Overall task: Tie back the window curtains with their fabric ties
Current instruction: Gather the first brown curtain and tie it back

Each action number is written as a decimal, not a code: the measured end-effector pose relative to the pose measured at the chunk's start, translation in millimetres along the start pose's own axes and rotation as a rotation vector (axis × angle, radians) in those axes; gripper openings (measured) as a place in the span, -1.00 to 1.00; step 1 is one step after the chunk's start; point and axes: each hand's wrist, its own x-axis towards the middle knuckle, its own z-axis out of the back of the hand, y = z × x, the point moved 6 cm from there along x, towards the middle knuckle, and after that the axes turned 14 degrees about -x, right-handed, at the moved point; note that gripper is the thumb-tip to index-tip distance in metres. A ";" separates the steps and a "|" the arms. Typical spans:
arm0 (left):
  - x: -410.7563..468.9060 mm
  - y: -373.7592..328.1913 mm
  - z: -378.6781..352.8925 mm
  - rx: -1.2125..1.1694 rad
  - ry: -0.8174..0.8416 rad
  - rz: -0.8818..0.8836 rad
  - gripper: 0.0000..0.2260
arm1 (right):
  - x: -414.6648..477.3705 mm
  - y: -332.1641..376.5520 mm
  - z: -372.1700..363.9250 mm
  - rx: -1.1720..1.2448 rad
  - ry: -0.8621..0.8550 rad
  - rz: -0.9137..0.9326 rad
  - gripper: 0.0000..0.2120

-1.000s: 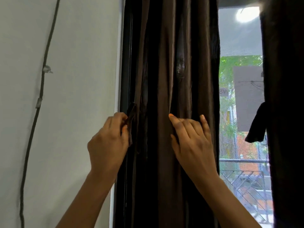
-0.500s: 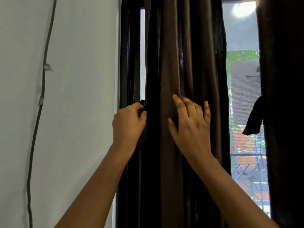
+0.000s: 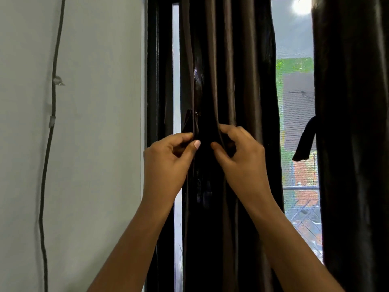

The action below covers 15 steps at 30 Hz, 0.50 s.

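Note:
The dark brown left curtain (image 3: pixel 229 76) hangs gathered in folds in front of the window. My left hand (image 3: pixel 168 163) pinches a dark fabric tie (image 3: pixel 189 125) at the curtain's left edge, thumb and fingers closed on it. My right hand (image 3: pixel 240 159) grips fabric at the front of the gathered curtain, close beside the left hand; I cannot tell whether it is a fold or the tie's other end. The right curtain (image 3: pixel 353 123) hangs at the far right, with its own dark tie (image 3: pixel 305 142) dangling loose from its left edge.
A black window frame (image 3: pixel 155 81) borders the curtain on the left. A pale wall (image 3: pixel 101 123) with a thin cable (image 3: pixel 52 123) running down it fills the left side. Window glass (image 3: pixel 296 114) shows buildings and a balcony railing outside.
My left hand moved right from the window frame onto the curtain with the tie. My right hand went from lying flat on the folds to gripping them. The curtain bunched inward, uncovering a strip of glass.

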 end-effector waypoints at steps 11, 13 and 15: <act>-14.5 -31.9 -41.9 -0.250 -0.032 0.077 -0.78 | -16.6 -4.0 34.5 0.023 -0.143 0.013 -0.69; -14.4 -31.8 -43.6 -0.228 -0.049 0.090 -0.82 | -18.2 -8.6 35.0 0.042 -0.128 0.006 -0.70; -14.5 -30.5 -42.6 -0.205 -0.071 0.098 -0.83 | -20.3 -10.8 35.6 0.058 -0.123 0.018 -0.72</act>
